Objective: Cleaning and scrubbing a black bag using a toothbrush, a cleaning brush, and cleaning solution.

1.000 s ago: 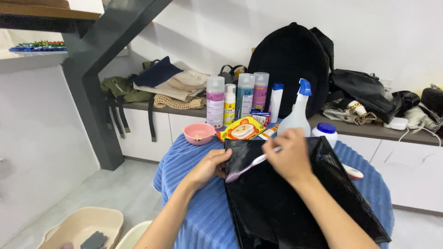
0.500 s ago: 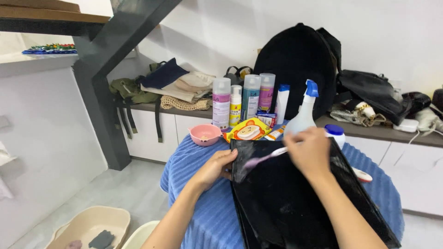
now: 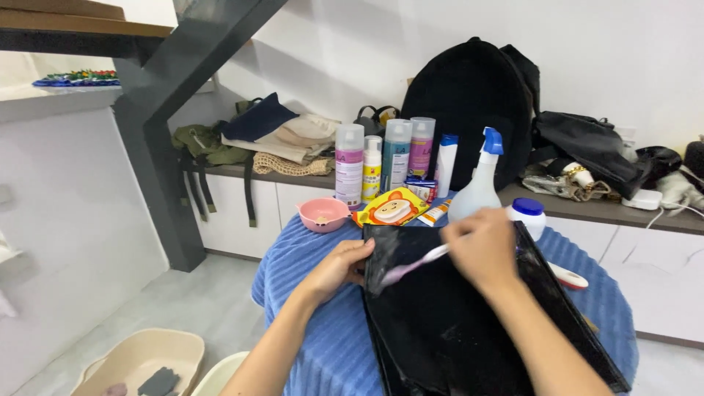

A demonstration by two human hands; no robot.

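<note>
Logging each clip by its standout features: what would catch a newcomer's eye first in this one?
A large glossy black bag lies across the blue ribbed cloth in the foreground; the left hand steadies its edge while the right hand holds a pale toothbrush against it. Just behind stand a row of spray cans and bottles, a pink bowl and a white spray bottle with a blue trigger.

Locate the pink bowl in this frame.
In the head view, the pink bowl sits on the blue striped cloth, left of the yellow wipes pack and beyond the left hand.
</note>
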